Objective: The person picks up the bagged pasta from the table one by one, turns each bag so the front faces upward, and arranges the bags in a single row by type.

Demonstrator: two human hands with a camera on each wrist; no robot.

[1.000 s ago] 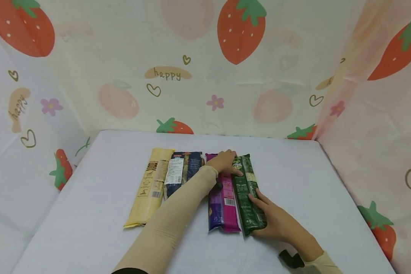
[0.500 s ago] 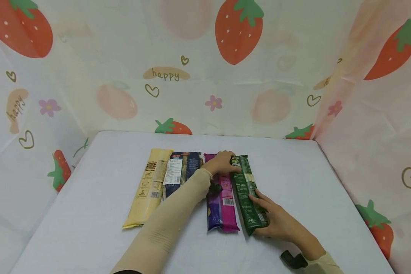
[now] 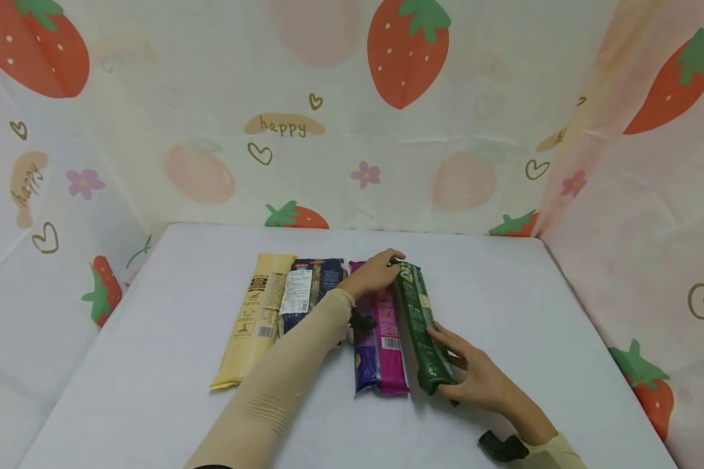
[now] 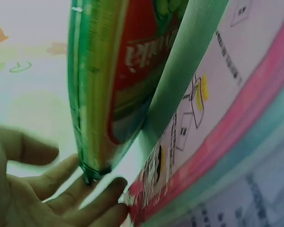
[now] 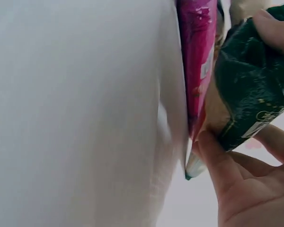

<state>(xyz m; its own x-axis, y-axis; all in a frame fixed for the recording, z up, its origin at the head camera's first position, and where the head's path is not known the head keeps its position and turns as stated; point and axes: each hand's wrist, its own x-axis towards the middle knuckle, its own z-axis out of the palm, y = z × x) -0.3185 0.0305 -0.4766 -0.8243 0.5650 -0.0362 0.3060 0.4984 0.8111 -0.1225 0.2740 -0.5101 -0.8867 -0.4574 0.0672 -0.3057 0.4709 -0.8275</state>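
A long green food packet [image 3: 419, 322] is tilted on its side, its red and yellow printed face [image 4: 142, 71] showing in the left wrist view. My right hand [image 3: 481, 378] grips its near end between thumb and fingers. At the far end, my left hand [image 3: 372, 272] reaches across; its loosely extended fingers [image 4: 80, 194] lie at the packet's tip, with the thumb standing apart. Directly left of the green packet lies a magenta and purple packet [image 3: 381, 352], partly covered by the left hand and wrist.
Further left lie a dark blue packet [image 3: 331, 280] with a white label and a long yellow packet [image 3: 255, 319]. The left forearm hides part of the blue one. All are on a white table [image 3: 493, 293] enclosed by strawberry-print cloth [image 3: 463, 117].
The green packet has turned from lying flat onto its side, its near end lifting. My left hand has shifted slightly to the packet's far tip; my right fingers have moved around the near end.
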